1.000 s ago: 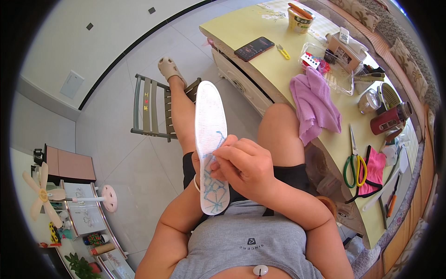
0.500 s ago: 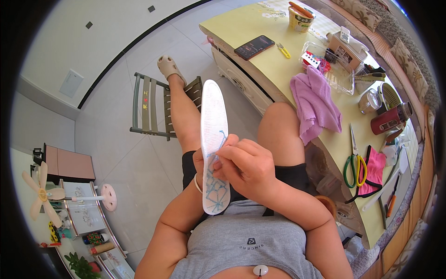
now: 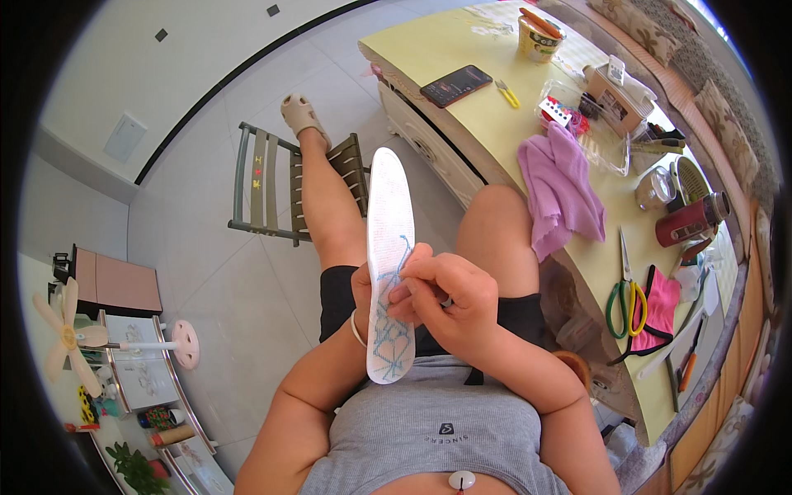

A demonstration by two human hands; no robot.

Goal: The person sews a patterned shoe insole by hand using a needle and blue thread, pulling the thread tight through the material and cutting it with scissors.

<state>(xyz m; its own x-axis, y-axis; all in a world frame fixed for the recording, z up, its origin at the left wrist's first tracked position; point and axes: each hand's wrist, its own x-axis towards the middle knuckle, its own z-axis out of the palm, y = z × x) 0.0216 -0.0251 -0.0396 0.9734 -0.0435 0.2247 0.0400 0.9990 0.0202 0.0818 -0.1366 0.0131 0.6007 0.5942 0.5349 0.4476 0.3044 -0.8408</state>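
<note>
Blue stitching (image 3: 393, 346) is seen on the lower part of a white insole (image 3: 391, 194), where crossing, angular lines are laid out near the heel. Toward the middle, the stitched area is partly covered by fingers, so its exact limit cannot be told. A single blue line is carried a little higher, above the fingertips; whether it is sewn down or loose cannot be made out. The broad upper part is marked only with faint reddish rows and is left without blue. By this, roughly half of the face may be judged worked and the toe end unworked.

The insole is held upright in front of the body, above the lap, its toe end pointed away. It is gripped at the middle by the left hand (image 3: 361, 290), which is mostly hidden behind it. The right hand (image 3: 455, 299) is placed at the front face, on the right edge, its grip closed in a pinch just at the stitched middle; whether a needle or thread is pinched there cannot be seen.

On the surface (image 3: 412, 45) at the right, a lilac cloth (image 3: 563, 190), scissors (image 3: 626, 257) and small yellow snips (image 3: 509, 96) are laid out, well apart from both hands.
</note>
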